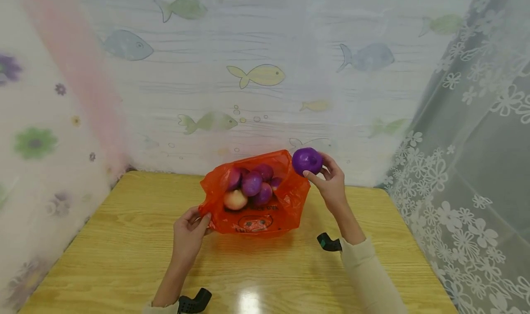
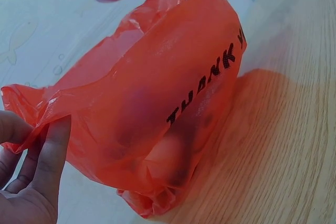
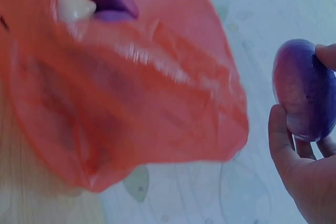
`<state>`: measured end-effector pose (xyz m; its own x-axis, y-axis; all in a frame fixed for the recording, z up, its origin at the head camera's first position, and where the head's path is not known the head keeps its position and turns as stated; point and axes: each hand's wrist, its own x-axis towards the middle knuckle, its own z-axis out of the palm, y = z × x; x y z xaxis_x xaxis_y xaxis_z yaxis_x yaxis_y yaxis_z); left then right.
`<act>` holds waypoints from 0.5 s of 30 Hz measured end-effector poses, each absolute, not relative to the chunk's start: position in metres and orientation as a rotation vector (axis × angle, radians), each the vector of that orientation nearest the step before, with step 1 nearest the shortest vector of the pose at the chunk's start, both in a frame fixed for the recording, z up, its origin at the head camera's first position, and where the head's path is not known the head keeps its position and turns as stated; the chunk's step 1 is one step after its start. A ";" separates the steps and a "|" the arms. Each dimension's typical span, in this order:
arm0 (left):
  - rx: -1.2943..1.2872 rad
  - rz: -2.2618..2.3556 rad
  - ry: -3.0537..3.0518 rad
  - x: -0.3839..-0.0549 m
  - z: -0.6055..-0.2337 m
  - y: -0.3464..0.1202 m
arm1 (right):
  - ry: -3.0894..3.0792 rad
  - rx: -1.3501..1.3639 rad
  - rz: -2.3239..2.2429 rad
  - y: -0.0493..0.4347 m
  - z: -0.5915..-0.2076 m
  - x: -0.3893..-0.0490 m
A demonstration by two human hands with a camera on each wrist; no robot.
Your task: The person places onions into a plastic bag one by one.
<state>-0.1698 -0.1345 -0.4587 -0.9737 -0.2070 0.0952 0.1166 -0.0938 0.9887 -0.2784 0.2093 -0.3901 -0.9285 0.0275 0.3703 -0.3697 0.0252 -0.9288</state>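
Observation:
An orange-red plastic bag (image 1: 290, 208) with black print sits on the table, its mouth spread toward me. Several round purple fruits (image 1: 251, 183) and a cream-coloured one (image 1: 235, 200) show inside it; their exact kind is unclear. My left hand (image 1: 190, 231) pinches the bag's left edge between thumb and fingers, also seen close in the left wrist view. Beside the bag's upper right corner, my right hand (image 1: 332, 180) holds a glossy purple fruit (image 1: 307, 161) in the air. In the right wrist view this fruit (image 3: 302, 90) looks oval, with a pinkish side, apart from the bag.
The light wood-grain table (image 1: 124, 249) extends around the bag. Behind it hangs a pale curtain with printed fish (image 1: 256, 74). A white flowered lace curtain (image 1: 459, 217) borders the right side. Black wrist camera mounts (image 1: 194, 301) sit at both wrists.

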 end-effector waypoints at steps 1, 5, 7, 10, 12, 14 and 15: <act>0.099 -2.173 -1.951 -0.170 -0.459 -0.134 | -2.028 0.383 1.979 0.206 -0.388 -0.277; 0.093 -2.178 -1.943 -0.170 -0.459 -0.134 | -2.060 0.495 1.996 0.192 -0.385 -0.271; 0.092 -2.177 -1.945 -0.170 -0.459 -0.134 | -2.087 0.536 2.016 0.184 -0.385 -0.269; 0.086 -2.176 -1.947 -0.170 -0.458 -0.134 | -2.148 0.590 2.040 0.169 -0.385 -0.268; 0.088 -2.177 -1.947 -0.170 -0.458 -0.134 | -2.213 0.612 2.035 0.160 -0.386 -0.268; 0.087 -2.181 -1.942 -0.170 -0.458 -0.134 | -2.298 0.630 1.998 0.151 -0.386 -0.269; 0.087 -2.181 -1.943 -0.170 -0.459 -0.134 | -2.350 0.628 1.973 0.147 -0.386 -0.270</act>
